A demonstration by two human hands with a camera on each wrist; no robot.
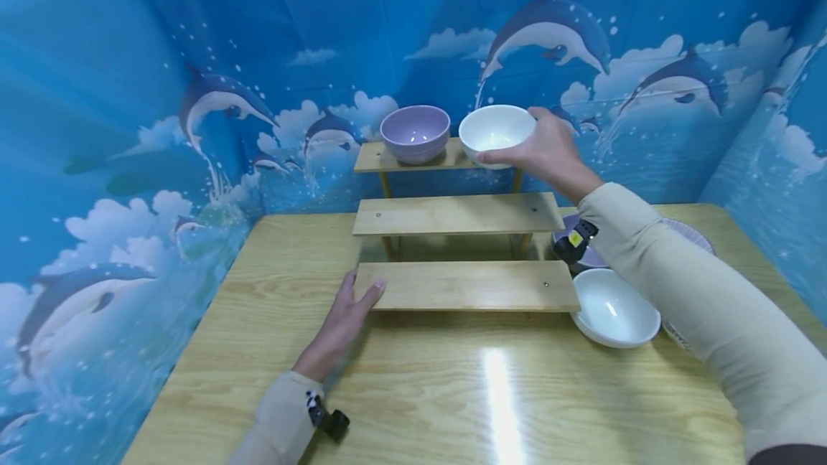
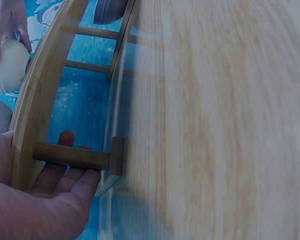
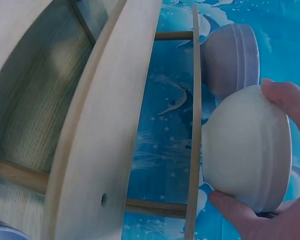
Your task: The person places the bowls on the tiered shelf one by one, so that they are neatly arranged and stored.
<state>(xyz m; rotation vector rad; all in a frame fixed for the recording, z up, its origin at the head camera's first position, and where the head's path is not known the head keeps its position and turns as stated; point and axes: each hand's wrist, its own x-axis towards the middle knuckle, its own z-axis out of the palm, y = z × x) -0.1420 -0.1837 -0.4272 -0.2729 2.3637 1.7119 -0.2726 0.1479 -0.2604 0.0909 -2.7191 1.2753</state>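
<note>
A three-tier wooden shelf (image 1: pixel 460 214) stands on the table. My right hand (image 1: pixel 549 149) grips a white bowl (image 1: pixel 494 129) by its side, thumb and fingers at opposite sides. In the right wrist view the white bowl (image 3: pixel 245 150) has its base at the top board (image 3: pixel 194 125); whether its full weight rests there I cannot tell. Just left of it a purple bowl (image 1: pixel 416 136) sits on the same board. My left hand (image 1: pixel 342 314) holds the left end of the lowest board (image 1: pixel 468 287). In the left wrist view its fingers (image 2: pixel 77 182) curl beneath, by a short leg (image 2: pixel 72 155).
To the right of the shelf, another white bowl (image 1: pixel 614 311) stands on the table (image 1: pixel 271 350). Behind it, purple dishware (image 1: pixel 591 257) and a ridged dish (image 1: pixel 690 234) are partly covered by my right forearm. A blue dolphin-print backdrop (image 1: pixel 362 34) encloses the back and sides.
</note>
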